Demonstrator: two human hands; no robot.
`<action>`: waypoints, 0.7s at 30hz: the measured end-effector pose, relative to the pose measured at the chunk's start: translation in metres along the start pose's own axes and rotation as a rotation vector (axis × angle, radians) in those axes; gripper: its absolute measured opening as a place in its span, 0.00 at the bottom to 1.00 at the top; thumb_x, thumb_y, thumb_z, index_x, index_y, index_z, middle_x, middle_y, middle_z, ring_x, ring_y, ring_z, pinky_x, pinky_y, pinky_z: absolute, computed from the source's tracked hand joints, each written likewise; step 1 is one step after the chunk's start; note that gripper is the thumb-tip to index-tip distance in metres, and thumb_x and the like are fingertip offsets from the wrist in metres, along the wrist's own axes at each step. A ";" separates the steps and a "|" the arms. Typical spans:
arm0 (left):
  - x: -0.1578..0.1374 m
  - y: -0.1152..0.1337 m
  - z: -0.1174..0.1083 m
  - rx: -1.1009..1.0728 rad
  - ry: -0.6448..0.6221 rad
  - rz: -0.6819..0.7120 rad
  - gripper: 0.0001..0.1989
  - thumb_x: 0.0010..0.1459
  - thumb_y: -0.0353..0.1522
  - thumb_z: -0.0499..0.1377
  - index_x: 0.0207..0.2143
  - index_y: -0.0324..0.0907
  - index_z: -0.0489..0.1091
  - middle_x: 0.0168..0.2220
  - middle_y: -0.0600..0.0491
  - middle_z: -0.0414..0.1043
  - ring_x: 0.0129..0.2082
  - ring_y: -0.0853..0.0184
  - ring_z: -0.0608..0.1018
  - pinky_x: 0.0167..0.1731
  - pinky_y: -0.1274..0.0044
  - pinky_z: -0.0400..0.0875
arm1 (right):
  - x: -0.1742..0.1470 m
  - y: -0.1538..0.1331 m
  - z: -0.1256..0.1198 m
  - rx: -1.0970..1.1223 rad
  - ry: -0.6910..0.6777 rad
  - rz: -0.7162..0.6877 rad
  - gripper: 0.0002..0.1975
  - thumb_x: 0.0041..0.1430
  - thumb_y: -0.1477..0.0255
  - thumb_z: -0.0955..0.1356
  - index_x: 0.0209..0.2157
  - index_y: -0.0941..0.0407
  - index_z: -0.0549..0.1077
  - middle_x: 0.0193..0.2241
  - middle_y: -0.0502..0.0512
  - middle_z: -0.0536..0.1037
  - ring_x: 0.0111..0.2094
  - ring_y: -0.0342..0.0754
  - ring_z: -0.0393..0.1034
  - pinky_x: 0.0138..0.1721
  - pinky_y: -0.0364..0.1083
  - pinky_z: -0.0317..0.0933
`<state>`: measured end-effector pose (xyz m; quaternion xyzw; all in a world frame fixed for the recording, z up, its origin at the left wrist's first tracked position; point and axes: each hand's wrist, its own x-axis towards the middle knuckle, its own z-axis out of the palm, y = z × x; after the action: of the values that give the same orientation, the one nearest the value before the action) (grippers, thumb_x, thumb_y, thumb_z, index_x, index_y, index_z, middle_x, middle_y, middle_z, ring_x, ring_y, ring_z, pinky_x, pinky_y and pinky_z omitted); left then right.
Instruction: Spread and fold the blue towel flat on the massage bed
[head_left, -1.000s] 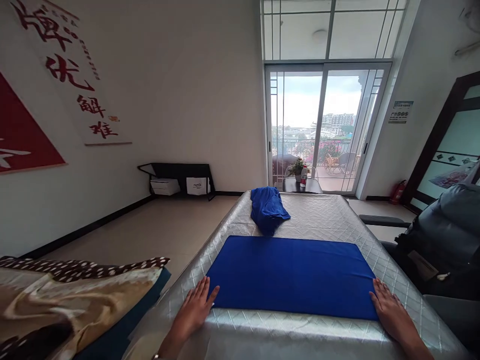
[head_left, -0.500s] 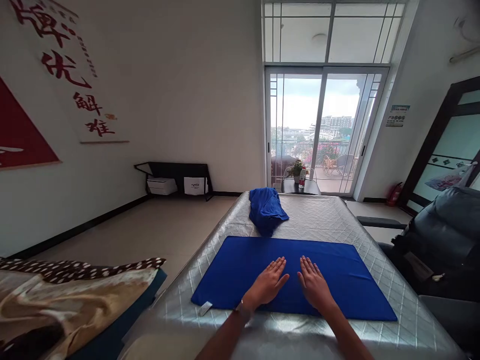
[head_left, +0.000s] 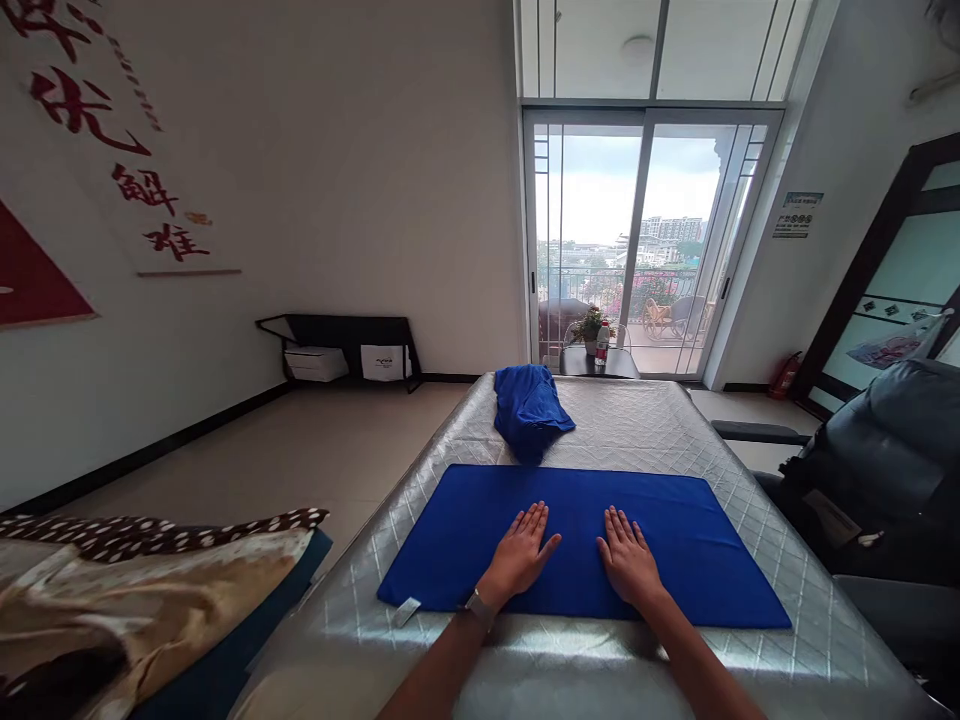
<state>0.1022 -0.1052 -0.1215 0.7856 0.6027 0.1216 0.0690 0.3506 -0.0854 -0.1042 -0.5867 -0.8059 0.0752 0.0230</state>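
A blue towel (head_left: 577, 500) lies spread flat on the silvery quilted table cover (head_left: 622, 410). My left hand (head_left: 523, 548) rests on its near middle, palm down with the fingers stretched out. To the right, my right hand (head_left: 628, 553) lies flat on the same towel, fingers extended and thumb pointing inward. A strip of bare towel shows between the two hands. At the towel's near left corner a small white tag (head_left: 406, 612) sticks out. Beyond its far edge sits a crumpled blue cloth (head_left: 529, 408), heaped up.
A dark padded chair (head_left: 892, 450) stands close on the right. At lower left is a brown and cream fabric-covered surface (head_left: 172, 590). Past the far end, a small black table (head_left: 607, 362) bears a plant and a bottle (head_left: 602, 343). A black rack (head_left: 349, 345) stands against the wall.
My hands have moved apart over the towel, the left one shifting left and the right one slightly right. The view has tilted a little downward.
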 end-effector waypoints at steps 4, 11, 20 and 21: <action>-0.036 -0.078 -0.013 0.062 -0.007 -0.187 0.40 0.69 0.53 0.35 0.71 0.36 0.48 0.72 0.44 0.45 0.72 0.58 0.51 0.70 0.60 0.47 | -0.016 0.079 -0.001 -0.125 0.028 0.121 0.34 0.69 0.61 0.48 0.71 0.63 0.48 0.72 0.56 0.45 0.73 0.50 0.37 0.71 0.55 0.32; -0.111 -0.191 -0.016 0.108 0.029 -0.369 0.36 0.71 0.47 0.38 0.72 0.32 0.43 0.73 0.39 0.41 0.73 0.55 0.48 0.69 0.58 0.47 | -0.047 0.211 0.008 -0.218 0.113 0.348 0.35 0.68 0.63 0.46 0.71 0.65 0.49 0.72 0.58 0.47 0.72 0.51 0.42 0.70 0.57 0.42; -0.120 -0.196 -0.009 0.146 0.091 -0.302 0.33 0.71 0.41 0.41 0.73 0.36 0.42 0.71 0.35 0.49 0.71 0.51 0.54 0.66 0.54 0.52 | -0.050 0.215 -0.001 -0.197 0.082 0.327 0.35 0.68 0.63 0.47 0.71 0.65 0.50 0.72 0.57 0.47 0.72 0.50 0.41 0.70 0.55 0.41; -0.120 -0.200 -0.010 0.173 0.103 -0.282 0.32 0.71 0.41 0.40 0.72 0.36 0.44 0.70 0.36 0.51 0.71 0.51 0.56 0.66 0.54 0.53 | -0.049 0.215 -0.003 -0.187 0.068 0.345 0.35 0.68 0.64 0.47 0.71 0.65 0.50 0.72 0.58 0.48 0.72 0.50 0.41 0.70 0.55 0.41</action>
<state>-0.1156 -0.1688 -0.1754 0.6889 0.7180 0.0986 -0.0133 0.5686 -0.0668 -0.1303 -0.7181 -0.6955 -0.0170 -0.0179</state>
